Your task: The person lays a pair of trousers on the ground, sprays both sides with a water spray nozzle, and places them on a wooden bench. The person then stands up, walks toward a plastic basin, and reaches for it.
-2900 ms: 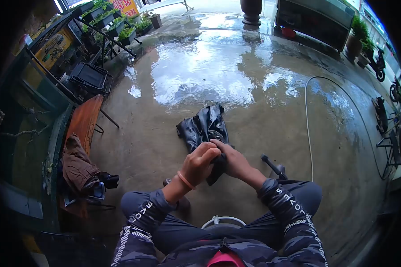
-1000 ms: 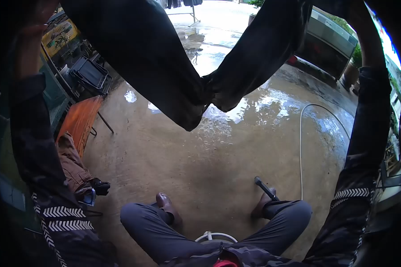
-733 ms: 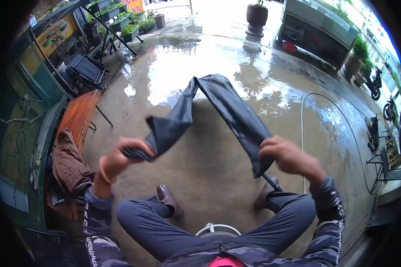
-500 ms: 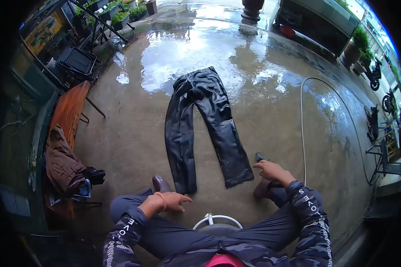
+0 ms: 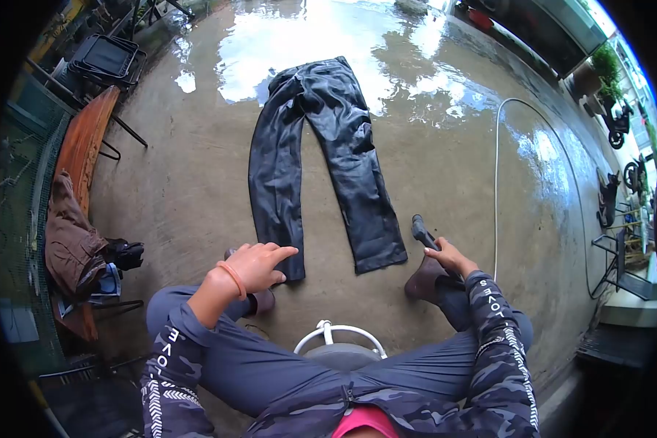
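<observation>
Floor shines wet beside bench; left fingers outstretched near trousers, right fingers gripping tool.

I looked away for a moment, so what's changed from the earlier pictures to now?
The black trousers, earlier gripped and raised, have been let go, spread on the floor, legs toward the camera. The right hand has taken hold of the dark tool; the left hand is empty. The hose and bench stayed put.

White daylight glare on the wet floor, fisheye-bent edges, black corners
</observation>
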Available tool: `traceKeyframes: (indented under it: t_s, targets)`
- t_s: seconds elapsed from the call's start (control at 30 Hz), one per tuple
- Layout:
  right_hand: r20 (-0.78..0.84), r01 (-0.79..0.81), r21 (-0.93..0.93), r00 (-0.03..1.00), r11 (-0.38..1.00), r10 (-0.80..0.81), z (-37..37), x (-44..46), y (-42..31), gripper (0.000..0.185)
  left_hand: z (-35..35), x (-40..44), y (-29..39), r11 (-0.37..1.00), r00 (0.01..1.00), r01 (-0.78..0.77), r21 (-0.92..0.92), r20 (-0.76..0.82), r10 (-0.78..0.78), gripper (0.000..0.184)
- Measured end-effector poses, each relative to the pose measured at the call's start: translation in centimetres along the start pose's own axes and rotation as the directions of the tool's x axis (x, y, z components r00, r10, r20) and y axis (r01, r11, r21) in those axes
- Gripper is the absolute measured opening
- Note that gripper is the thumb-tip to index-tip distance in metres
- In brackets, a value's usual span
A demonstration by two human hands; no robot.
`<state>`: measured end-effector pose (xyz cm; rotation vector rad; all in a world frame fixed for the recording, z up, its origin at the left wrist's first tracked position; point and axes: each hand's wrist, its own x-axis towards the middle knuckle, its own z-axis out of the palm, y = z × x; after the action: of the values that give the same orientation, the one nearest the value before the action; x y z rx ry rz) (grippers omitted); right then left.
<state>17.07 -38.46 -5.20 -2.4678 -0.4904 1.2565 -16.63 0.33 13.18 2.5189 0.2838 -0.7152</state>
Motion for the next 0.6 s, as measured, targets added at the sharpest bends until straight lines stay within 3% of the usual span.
traceKeyframes:
  t_s: [0.03,0.17,0.23,0.3,0.43,0.5,0.57,0.6]
  targets:
    - [0.0,0.002,-0.004,1.0,1.0,-0.002,0.2,0.4,0.1,0.069,0.0,-0.1,0.1,0.999,0.997,0.027,0.036,0.071,-0.03,0.06]
    - [-0.031,0.044,0.004,0.999,0.999,-0.044,-0.4,0.0,-3.6,0.066,-0.9,-0.3,0.7,0.993,0.994,0.089,0.083,0.048,-0.093,0.06]
    - [-0.309,0.333,-0.014,0.895,0.943,-0.321,-1.2,-1.3,-6.5,0.062,-0.9,-0.4,0.7,0.997,0.998,0.022,0.071,-0.064,-0.018,0.062]
    - [-0.345,0.373,-0.012,0.869,0.928,-0.354,-3.8,-2.6,-9.5,0.056,-1.1,-0.5,1.2,0.997,0.998,0.026,0.077,-0.061,-0.022,0.062]
    - [-0.505,0.561,-0.036,0.704,0.827,-0.5,-8.7,-10.5,-15.5,0.044,-1.4,-0.5,2.4,0.994,1.0,0.031,0.102,-0.004,-0.031,0.061]
    - [-0.457,0.624,0.101,0.721,0.775,-0.522,-10.4,-14.8,-16.9,0.043,-1.2,-0.5,2.6,0.993,1.0,0.012,0.118,-0.019,-0.01,0.061]
    - [-0.429,0.689,0.061,0.671,0.722,-0.604,-10.8,-16.7,-16.5,0.042,-0.8,-0.5,2.8,0.991,1.0,-0.008,0.131,-0.022,0.011,0.061]
    - [-0.373,0.687,0.226,0.716,0.69,-0.59,-10.4,-17.3,-16.2,0.04,-0.7,-0.5,2.8,0.989,1.0,-0.022,0.144,-0.01,0.024,0.061]
